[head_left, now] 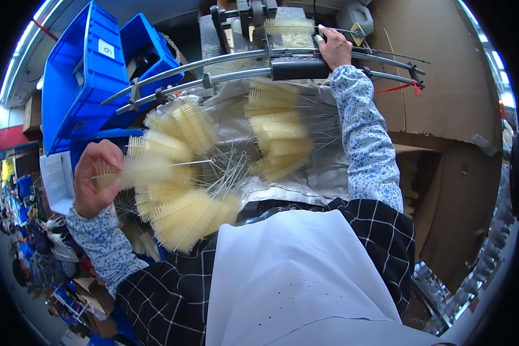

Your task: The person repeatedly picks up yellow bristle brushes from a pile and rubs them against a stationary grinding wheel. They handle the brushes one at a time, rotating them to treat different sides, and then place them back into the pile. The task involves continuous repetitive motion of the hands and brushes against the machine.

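Observation:
My left hand [100, 180] is closed round the bristle end of a pale yellow bottle brush [150, 172]. Its wire stem points right, ending in a small loop, and the bristles look smeared by motion. At the machine, my right hand [334, 47] pinches the wire stem of another bottle brush [288, 26], whose bristles lie across the metal block. Between my arms, a pile of brushes [184, 216] fans out on the left with stems pointing inward. A second pile [277, 130] lies to its right, stems toward my right sleeve.
Two curved metal rails [213, 60] run in front of the machine, joined to a black padded bar [300, 69]. Blue plastic bins [86, 75] stand at the left, above a white tray [56, 181]. Large cardboard [438, 75] covers the right side. Red string [401, 88] hangs from the rail.

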